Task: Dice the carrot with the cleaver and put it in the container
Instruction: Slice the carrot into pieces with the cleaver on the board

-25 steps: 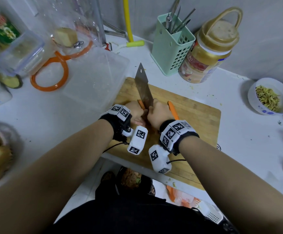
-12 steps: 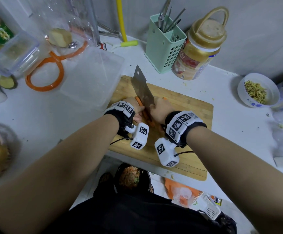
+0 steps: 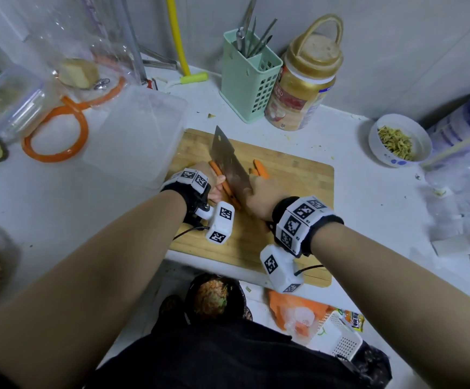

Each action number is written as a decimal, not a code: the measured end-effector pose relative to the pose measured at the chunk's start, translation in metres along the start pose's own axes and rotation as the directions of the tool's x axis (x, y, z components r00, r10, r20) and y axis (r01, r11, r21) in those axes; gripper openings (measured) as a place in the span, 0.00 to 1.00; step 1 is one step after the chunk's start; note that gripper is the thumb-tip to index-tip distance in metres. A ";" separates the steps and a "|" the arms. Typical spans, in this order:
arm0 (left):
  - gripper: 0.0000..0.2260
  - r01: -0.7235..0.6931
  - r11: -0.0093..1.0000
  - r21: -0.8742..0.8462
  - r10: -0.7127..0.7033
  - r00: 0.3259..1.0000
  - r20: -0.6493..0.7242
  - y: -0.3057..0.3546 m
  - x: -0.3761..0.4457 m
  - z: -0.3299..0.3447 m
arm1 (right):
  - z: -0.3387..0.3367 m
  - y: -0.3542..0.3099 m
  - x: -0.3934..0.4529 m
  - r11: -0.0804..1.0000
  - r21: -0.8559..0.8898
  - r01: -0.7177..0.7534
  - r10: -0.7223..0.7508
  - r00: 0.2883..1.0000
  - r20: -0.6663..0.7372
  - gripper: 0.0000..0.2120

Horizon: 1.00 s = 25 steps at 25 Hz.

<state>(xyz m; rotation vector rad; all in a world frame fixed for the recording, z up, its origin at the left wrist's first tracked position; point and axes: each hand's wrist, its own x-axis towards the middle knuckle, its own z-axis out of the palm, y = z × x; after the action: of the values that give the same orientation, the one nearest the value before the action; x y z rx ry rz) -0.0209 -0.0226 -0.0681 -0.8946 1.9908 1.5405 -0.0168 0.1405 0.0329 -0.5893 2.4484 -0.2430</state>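
White desk (image 3: 45,209) in a grey-walled corner, wooden cutting board (image 3: 290,192) at its front edge. Right hand (image 3: 260,197) grips cleaver (image 3: 228,161), blade on board; left hand (image 3: 214,189) pinches carrot (image 3: 222,182) beside blade. Second carrot piece (image 3: 261,169) right of blade. Clear container (image 3: 135,136) touches board's left side.

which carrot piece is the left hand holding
The long carrot strip left of the cleaver, under the left hand; the other piece lies free beyond the blade.
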 end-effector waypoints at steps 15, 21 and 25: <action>0.15 -0.063 0.985 0.161 0.065 0.998 -0.003 0.006 -0.002 -0.006 | 0.020 0.001 0.008 0.997 0.073 -0.037 0.042 0.997 -0.064 0.16; 0.14 -0.113 0.987 0.117 0.107 0.993 0.056 0.001 -0.003 -0.012 | 0.027 0.000 0.013 0.994 0.108 -0.029 0.040 0.994 -0.105 0.14; 0.13 -0.102 0.991 0.084 0.097 0.993 0.068 0.002 -0.004 -0.012 | 0.035 -0.001 0.020 0.991 0.133 -0.010 0.031 0.987 -0.158 0.12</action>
<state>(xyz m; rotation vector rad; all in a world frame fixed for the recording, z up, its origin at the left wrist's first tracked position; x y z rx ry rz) -0.0193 -0.0326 -0.0603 -0.7126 2.0681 1.5025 -0.0101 0.1291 -0.0049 -0.5036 2.5666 -0.4562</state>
